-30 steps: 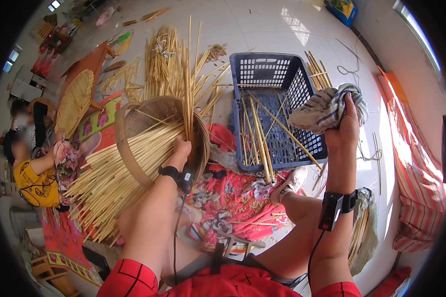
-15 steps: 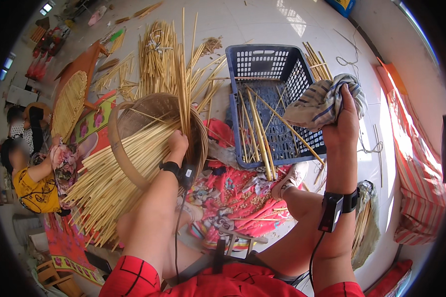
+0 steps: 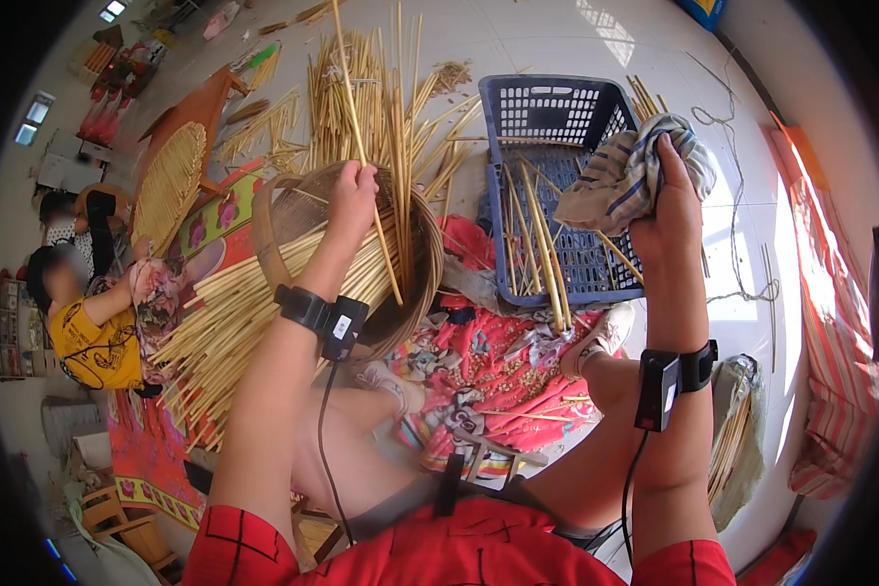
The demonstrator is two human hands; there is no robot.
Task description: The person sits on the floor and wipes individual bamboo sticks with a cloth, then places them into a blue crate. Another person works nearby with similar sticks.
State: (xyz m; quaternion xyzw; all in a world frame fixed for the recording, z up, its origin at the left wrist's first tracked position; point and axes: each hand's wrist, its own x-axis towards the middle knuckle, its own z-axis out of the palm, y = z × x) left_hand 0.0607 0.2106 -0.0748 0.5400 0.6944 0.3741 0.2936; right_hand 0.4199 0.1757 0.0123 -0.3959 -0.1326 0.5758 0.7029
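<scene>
My left hand [image 3: 353,200] is closed around one long pale straw stalk [image 3: 345,78], which stands tilted over the wicker basket [image 3: 426,278]. Inside that basket, a thick fan of cut stalks [image 3: 234,327] leans out to the left, and a few taller stalks [image 3: 400,127] stand upright at its far right. On the other side, my right hand [image 3: 671,210] grips a crumpled striped cloth [image 3: 610,181], held above the right edge of the blue plastic crate [image 3: 527,98]. Several loose stalks [image 3: 542,230] lie in the crate.
Behind the basket stands a tied bundle of stalks [image 3: 337,98]. Red patterned cloth [image 3: 518,376] with scattered bits covers the floor between my feet. At left, a person in yellow [image 3: 93,337] sits near a woven oval piece [image 3: 174,186]. A thin cord [image 3: 737,186] lies right.
My left hand has risen out of the basket with a single stalk in its fingers. The right hand with the cloth has stayed nearly in place. The whole view has shifted slightly.
</scene>
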